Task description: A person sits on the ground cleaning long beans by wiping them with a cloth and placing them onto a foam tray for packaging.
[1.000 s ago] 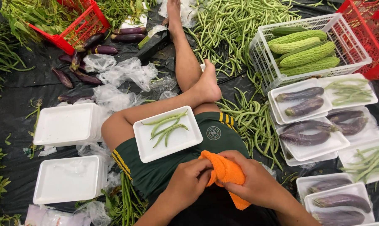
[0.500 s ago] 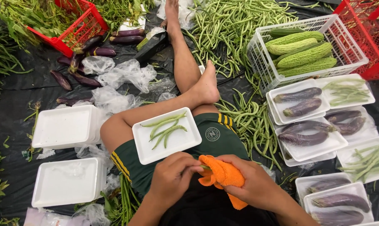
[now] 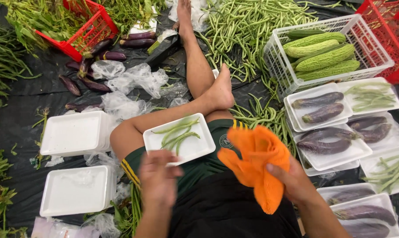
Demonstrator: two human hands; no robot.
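I sit cross-legged on black sheeting. A white foam tray (image 3: 195,150) with a few green beans (image 3: 177,134) rests on my thigh. My right hand (image 3: 292,183) grips an orange cloth (image 3: 256,165), lifted up over my lap. My left hand (image 3: 157,178) is off the cloth, fingers loosely apart, just below the tray's near edge and holding nothing.
Stacks of white foam trays (image 3: 74,132) lie at left. Trays of purple eggplants (image 3: 322,145) and beans lie at right, behind them a white basket of bitter gourds (image 3: 325,55). Loose long beans (image 3: 252,22), a red basket (image 3: 82,28), eggplants and plastic bags lie beyond my legs.
Both hands held the orange cloth in my lap; now my left hand has let go and my right hand has lifted the cloth up and to the right.
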